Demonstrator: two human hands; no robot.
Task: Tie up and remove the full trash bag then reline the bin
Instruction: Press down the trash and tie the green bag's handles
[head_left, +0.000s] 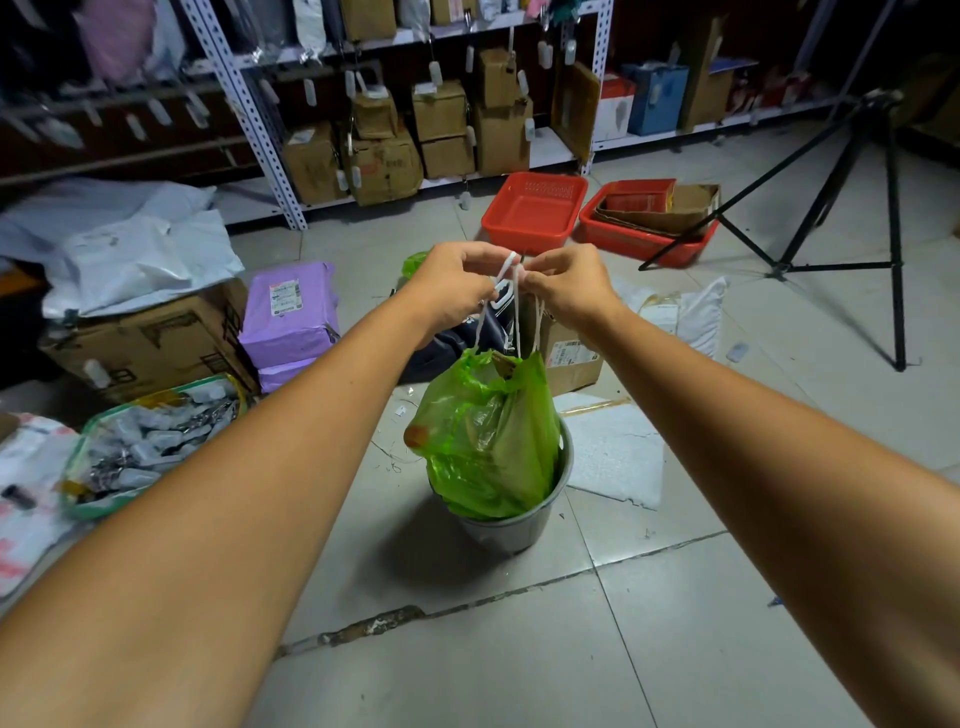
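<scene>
Left hand (457, 283) and right hand (563, 283) raised close together, both pinching white drawstrings (514, 306). Strings run down to gathered mouth of green trash bag (488, 441). Bag full, lower part sitting in grey bin (511, 527) on tiled floor (519, 649). Behind bag, cardboard box (569, 358) with white label, text too small to read. Left, purple parcels (291, 317) with printed label, also unreadable. Farther back, two red baskets (535, 213).
</scene>
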